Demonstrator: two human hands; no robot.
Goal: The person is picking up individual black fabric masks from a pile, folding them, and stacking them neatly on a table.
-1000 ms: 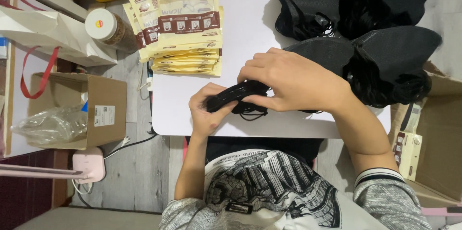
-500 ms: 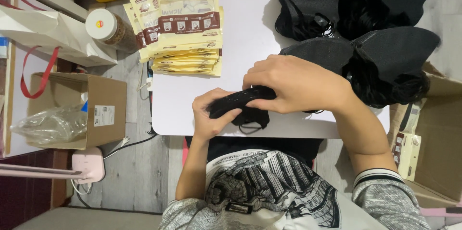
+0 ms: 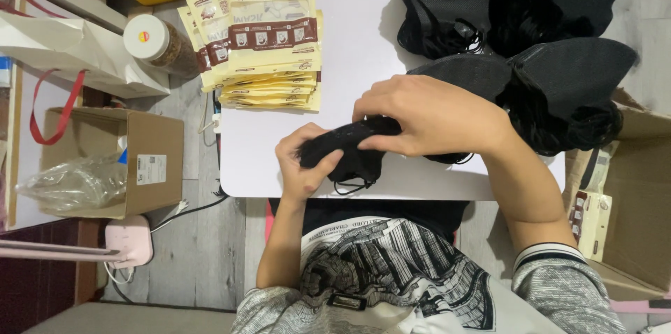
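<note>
A folded black face mask (image 3: 347, 146) is held between both hands just above the near edge of the white table (image 3: 363, 54). My left hand (image 3: 302, 166) grips its left end with the fingers curled around it. My right hand (image 3: 433, 114) covers its right end from above. An ear loop hangs down below the mask. A heap of more black masks (image 3: 531, 33) lies at the table's far right, close behind my right hand. A stack of yellow and brown packets (image 3: 269, 40) lies on the far left part of the table.
An open cardboard box (image 3: 105, 162) holding a clear plastic bag stands on the floor at left. A jar with a white lid (image 3: 155, 41) and a white carrier bag (image 3: 70, 51) are beyond it. Another cardboard box (image 3: 629, 201) with packets is at right.
Both hands have kept hold of the mask and shifted slightly. The mask now looks more rolled up between them.
</note>
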